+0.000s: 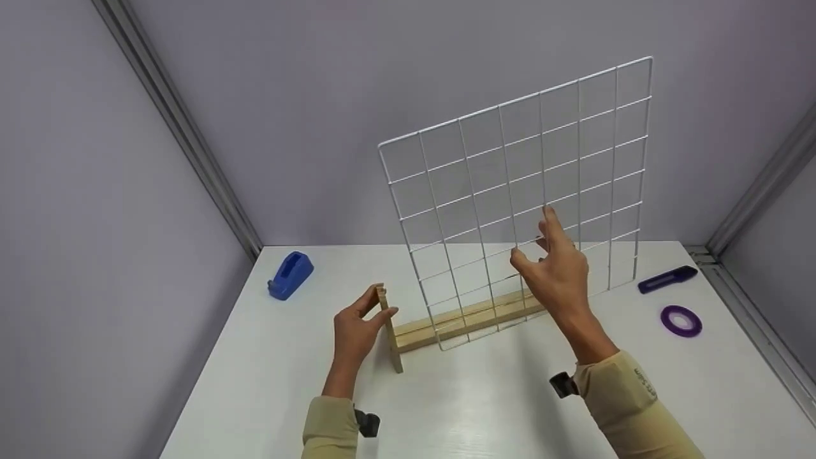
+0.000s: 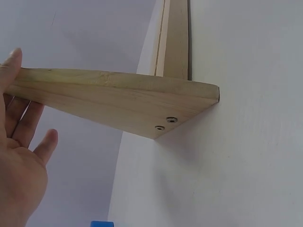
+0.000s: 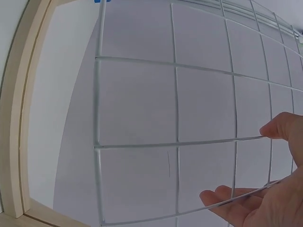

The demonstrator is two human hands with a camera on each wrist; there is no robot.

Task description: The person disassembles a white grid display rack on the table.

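Observation:
Near the table's middle, my left hand (image 1: pixel 356 328) pinches the top of an upright wooden end piece (image 1: pixel 393 349) between thumb and fingers. That piece joins one end of a grooved wooden beam (image 1: pixel 414 340); two metal bolts (image 2: pixel 172 120) show on its outer face in the left wrist view. My right hand (image 1: pixel 562 274) grips a white wire grid panel (image 1: pixel 499 106), thumb on one wire and fingers reaching through the mesh. The panel stands tilted, its lower edge apparently in front of the beam. My right hand and the panel cover the beam's far end.
A blue tape dispenser (image 1: pixel 291 275) stands at the table's back left. At the right lie a dark purple slotted tool (image 1: pixel 667 279) and a purple ring (image 1: pixel 669 324). Grey walls (image 1: pixel 306 127) enclose the white table (image 1: pixel 268 382).

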